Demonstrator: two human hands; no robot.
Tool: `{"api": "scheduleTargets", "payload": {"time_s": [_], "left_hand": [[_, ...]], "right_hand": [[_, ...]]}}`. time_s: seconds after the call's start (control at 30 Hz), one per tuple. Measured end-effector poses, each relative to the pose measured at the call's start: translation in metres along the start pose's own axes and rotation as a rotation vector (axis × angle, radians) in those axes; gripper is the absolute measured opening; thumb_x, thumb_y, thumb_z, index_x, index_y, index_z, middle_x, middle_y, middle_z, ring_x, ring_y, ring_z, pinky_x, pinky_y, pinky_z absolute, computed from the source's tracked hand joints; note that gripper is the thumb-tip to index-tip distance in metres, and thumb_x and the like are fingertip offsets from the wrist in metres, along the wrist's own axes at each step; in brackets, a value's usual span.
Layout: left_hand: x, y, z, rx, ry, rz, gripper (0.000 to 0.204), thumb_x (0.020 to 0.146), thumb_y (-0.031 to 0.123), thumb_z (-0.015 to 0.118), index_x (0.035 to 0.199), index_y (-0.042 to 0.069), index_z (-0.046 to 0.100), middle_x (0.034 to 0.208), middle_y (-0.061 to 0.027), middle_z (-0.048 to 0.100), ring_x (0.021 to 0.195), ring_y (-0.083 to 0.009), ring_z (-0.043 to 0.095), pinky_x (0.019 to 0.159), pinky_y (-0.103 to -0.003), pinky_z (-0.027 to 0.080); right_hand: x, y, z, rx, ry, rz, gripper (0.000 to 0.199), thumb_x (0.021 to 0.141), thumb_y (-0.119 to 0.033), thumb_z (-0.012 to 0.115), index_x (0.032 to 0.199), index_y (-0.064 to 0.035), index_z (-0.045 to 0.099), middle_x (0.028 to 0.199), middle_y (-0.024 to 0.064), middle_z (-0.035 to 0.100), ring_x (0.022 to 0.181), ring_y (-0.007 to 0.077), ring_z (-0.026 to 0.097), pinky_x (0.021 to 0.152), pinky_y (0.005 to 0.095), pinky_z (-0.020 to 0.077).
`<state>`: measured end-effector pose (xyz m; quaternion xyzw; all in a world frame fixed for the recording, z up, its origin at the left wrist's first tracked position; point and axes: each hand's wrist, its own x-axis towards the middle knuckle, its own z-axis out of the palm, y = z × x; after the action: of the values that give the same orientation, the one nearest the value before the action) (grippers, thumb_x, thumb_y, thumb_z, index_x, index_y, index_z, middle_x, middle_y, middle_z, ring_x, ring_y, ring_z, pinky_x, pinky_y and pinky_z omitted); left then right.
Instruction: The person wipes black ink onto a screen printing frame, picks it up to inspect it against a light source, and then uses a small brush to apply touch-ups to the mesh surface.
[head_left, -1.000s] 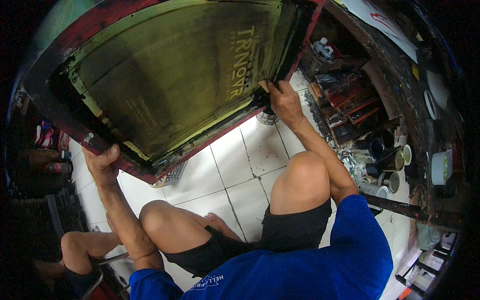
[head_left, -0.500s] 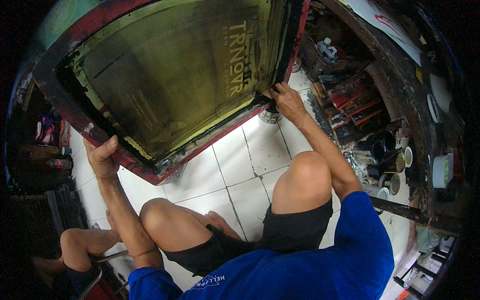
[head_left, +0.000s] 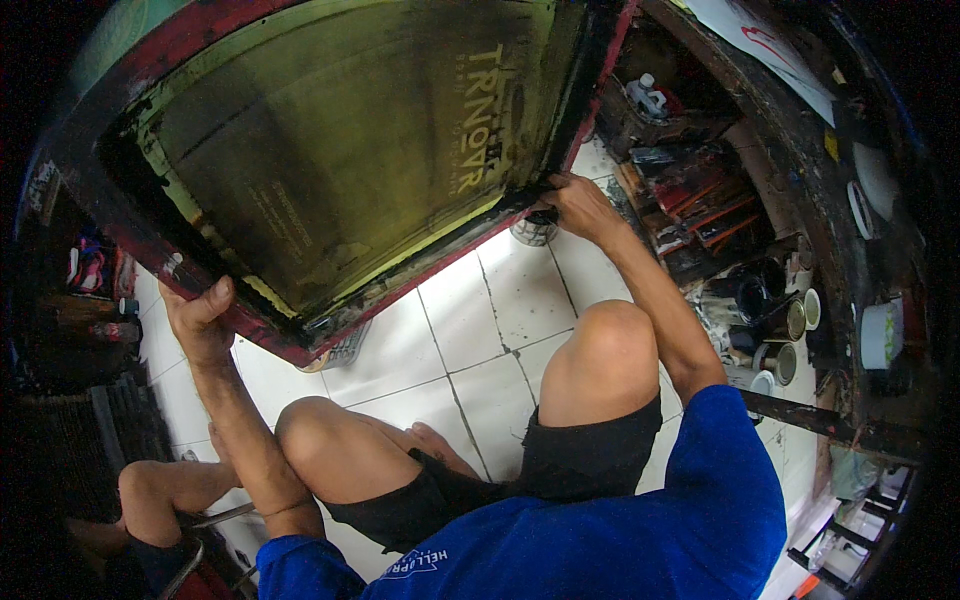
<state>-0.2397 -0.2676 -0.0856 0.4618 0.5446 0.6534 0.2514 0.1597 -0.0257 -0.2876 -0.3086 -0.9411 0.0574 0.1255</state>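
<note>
Above floor tiles (head_left: 470, 320), a tilted, lettered mesh screen (head_left: 335, 160), dark smears (head_left: 160, 207) left along its border, is gripped by the left hand (head_left: 203, 318), while the right hand's (head_left: 588, 207) corner grip cannot be told.

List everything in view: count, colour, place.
Screen-printing frame: one, dark red, top centre
Mesh: one, yellow-green, inside the frame
Patterned containers: two, pale, partly under the frame
Jug: one, white, upper right
Paper sheet: one, white with red, top right
Cans: several, mixed, right
Floor tiles: many, white, centre
Another person's leg: one, bare, lower left
Clutter: uncountable, mostly dark, both sides
Left hand: one, bare, frame's lower-left edge
Right hand: one, bare, frame's lower-right corner
Knees: two, bare, lower centre
Shorts: one pair, black, lower centre
Shirt: one, blue, bottom
</note>
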Motion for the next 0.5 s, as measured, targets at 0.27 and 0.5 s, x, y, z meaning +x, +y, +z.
{"api": "scheduleTargets", "payload": {"time_s": [0.27, 0.5], "left_hand": [[0.008, -0.001, 0.006, -0.082, -0.095, 0.001, 0.057, 0.074, 0.003, 0.061, 0.127, 0.003, 0.039, 0.109, -0.0132, 0.057, 0.095, -0.0264, 0.06, 0.083, -0.039, 0.05], [0.016, -0.009, 0.002, -0.153, -0.025, -0.106, 0.036, 0.082, 0.007, 0.058, 0.117, -0.002, 0.048, 0.1, -0.0101, 0.062, 0.084, -0.0216, 0.064, 0.075, -0.034, 0.054]], "right_hand": [[-0.034, -0.001, 0.001, 0.14, 0.361, 0.095, 0.032, 0.067, 0.006, 0.059, 0.095, -0.0045, 0.068, 0.078, 0.0141, 0.053, 0.076, 0.0314, 0.056, 0.066, 0.04, 0.0456], [-0.025, 0.0, 0.032, 0.107, 0.498, 0.201, 0.035, 0.068, 0.005, 0.06, 0.103, -0.0021, 0.06, 0.083, 0.0124, 0.053, 0.082, 0.0304, 0.054, 0.071, 0.0404, 0.0472]]}}
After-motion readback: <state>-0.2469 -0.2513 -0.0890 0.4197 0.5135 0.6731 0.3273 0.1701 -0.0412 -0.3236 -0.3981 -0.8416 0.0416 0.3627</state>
